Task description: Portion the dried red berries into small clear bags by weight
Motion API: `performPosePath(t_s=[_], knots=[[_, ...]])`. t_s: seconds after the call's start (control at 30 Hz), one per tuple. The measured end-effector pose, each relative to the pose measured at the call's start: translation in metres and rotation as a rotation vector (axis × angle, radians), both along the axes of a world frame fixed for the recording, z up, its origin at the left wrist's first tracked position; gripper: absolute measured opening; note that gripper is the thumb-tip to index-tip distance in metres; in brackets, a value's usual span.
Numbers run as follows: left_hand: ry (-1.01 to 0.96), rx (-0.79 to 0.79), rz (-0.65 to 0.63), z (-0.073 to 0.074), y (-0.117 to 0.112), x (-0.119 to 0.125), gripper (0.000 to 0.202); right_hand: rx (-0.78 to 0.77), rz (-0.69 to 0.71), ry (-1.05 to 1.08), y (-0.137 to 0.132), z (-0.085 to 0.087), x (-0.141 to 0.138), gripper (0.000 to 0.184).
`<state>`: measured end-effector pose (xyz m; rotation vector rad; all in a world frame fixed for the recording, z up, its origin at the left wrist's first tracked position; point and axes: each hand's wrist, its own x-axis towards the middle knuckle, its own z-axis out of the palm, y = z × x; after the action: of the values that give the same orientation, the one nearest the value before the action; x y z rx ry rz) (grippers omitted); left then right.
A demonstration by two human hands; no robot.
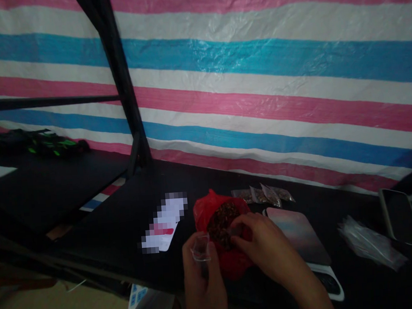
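Observation:
My left hand (pixel 203 272) is closed around a small clear plastic bag (pixel 201 249), its mouth held upward. A red plastic bag (pixel 204 208) lies open on the black table, full of small brown dried bits (pixel 224 219). My right hand (pixel 257 235) reaches over the red bag's right side, thumb and fingers bent together in a pinch at the bits. The exact amount between its fingertips is hard to see in the dim light. Behind the red bag lie several small filled clear bags (pixel 265 195).
Right of the red bag sits a flat scale (pixel 299 232), partly behind my right forearm. Farther right are a stack of empty clear bags (pixel 370 242) and a phone (pixel 402 216). A white card (pixel 166 223), partly pixelated, lies left. A black metal post (pixel 121 80) stands before the striped sheet (pixel 255 52).

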<state>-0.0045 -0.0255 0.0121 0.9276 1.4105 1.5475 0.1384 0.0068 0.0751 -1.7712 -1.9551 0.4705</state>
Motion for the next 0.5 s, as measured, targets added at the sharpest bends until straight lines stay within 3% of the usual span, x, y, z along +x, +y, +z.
performPosePath(t_s=[0.23, 0.5], knots=[[0.061, -0.022, 0.037, -0.002, -0.012, -0.004, 0.046, -0.136, -0.078, -0.143, 0.000, 0.005, -0.024, 0.016], [-0.021, -0.093, -0.014, -0.005, 0.003, -0.005, 0.042, -0.130, -0.069, 0.154, 0.006, -0.009, -0.034, 0.010]])
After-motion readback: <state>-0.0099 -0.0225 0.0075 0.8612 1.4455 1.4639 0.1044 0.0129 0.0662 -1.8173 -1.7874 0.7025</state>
